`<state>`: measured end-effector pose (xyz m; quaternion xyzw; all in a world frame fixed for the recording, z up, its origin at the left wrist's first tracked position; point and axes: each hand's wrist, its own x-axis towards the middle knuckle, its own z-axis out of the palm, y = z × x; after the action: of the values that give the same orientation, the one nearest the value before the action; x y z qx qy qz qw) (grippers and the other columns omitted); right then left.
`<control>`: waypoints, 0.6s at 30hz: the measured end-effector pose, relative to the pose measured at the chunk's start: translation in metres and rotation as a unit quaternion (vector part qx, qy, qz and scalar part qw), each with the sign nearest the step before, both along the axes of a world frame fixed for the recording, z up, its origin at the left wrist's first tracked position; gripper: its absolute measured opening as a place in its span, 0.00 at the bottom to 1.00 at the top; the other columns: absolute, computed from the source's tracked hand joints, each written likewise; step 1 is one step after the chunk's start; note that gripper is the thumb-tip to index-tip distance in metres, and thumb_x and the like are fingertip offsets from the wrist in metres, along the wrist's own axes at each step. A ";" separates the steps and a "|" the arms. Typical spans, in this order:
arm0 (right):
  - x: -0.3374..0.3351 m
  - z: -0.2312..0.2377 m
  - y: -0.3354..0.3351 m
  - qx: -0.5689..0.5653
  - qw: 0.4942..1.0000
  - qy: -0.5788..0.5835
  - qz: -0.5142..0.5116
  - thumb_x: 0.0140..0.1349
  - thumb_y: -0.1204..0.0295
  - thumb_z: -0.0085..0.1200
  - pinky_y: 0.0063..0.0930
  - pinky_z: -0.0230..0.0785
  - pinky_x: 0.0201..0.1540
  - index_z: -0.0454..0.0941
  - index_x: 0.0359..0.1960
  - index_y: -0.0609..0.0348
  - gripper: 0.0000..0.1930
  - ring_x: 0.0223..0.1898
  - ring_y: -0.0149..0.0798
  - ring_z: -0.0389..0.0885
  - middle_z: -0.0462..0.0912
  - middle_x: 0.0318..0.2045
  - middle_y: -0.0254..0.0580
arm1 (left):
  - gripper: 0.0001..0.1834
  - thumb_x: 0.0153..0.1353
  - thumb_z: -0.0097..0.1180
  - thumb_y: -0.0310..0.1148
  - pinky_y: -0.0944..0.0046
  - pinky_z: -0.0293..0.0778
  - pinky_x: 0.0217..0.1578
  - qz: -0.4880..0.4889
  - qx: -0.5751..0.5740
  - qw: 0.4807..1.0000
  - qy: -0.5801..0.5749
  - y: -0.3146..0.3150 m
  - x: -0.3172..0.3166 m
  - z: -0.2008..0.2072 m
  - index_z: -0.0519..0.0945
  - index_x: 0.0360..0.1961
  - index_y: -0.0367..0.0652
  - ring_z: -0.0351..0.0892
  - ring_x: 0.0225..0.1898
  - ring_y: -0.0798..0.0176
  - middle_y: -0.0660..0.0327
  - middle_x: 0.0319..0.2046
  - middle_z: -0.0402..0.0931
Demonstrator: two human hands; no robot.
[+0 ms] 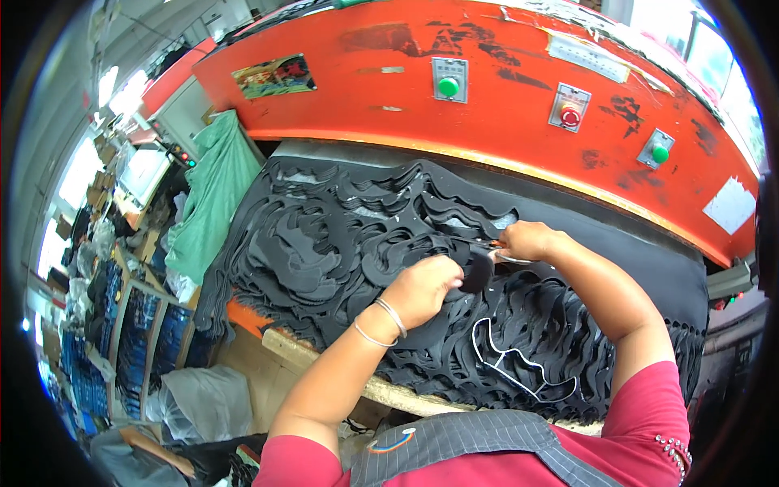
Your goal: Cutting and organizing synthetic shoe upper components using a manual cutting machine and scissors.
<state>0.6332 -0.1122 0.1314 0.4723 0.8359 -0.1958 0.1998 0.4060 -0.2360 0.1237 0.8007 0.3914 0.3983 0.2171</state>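
Observation:
My left hand [423, 290] is closed, fingers pinching a curved black cut piece [478, 273] of thick, fabric-like sheet. A pair of scissors [471, 240] is in my right hand [529, 241], just beyond that piece; its blades point left and part of a handle loop shows below my fingers. Both hands are over a wide layered stack of black sheet material [312, 268], cut into many wavy strips and curved shapes. Nearer to me, a thin silver cutting die [513, 352] with a curved outline lies on the black pieces.
Behind the stack stands a red-orange machine beam [349, 105] with green buttons [449, 87] and a red button [570, 118]. A green cloth [213, 195] hangs at the left. Below it are shelves [136, 349] of blue items and a grey bag [211, 402]. Another person's arm [158, 451] shows at lower left.

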 end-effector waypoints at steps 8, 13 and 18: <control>0.037 0.013 -0.035 0.035 0.998 -0.056 0.007 0.48 0.30 0.48 0.43 0.72 0.46 0.82 0.42 0.55 0.39 0.44 0.51 0.81 0.83 0.39 0.50 | 0.08 0.65 0.51 0.32 0.69 0.69 0.39 0.199 -0.026 0.975 -0.095 -0.088 -0.099 0.133 0.74 0.32 0.37 0.73 0.35 0.68 0.62 0.32 0.76; 0.051 0.031 -0.055 0.050 0.999 -0.008 -0.021 0.48 0.32 0.51 0.43 0.72 0.45 0.82 0.41 0.54 0.37 0.43 0.53 0.81 0.83 0.37 0.51 | 0.05 0.57 0.53 0.27 0.56 0.73 0.38 0.130 0.004 0.984 0.119 -0.090 -0.089 0.105 0.78 0.33 0.37 0.78 0.37 0.48 0.52 0.34 0.79; 0.063 0.023 -0.091 0.056 0.998 0.027 -0.032 0.47 0.34 0.55 0.45 0.71 0.41 0.82 0.34 0.58 0.35 0.39 0.55 0.80 0.82 0.33 0.53 | 0.15 0.57 0.55 0.41 0.55 0.69 0.50 0.158 -0.129 0.935 0.289 -0.117 -0.071 -0.020 0.80 0.42 0.44 0.73 0.48 0.51 0.55 0.42 0.77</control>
<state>0.6958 -0.2028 0.1544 0.5040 0.8349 -0.1678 0.1445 0.3351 -0.3531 0.1035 0.7740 0.6070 0.1248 0.1302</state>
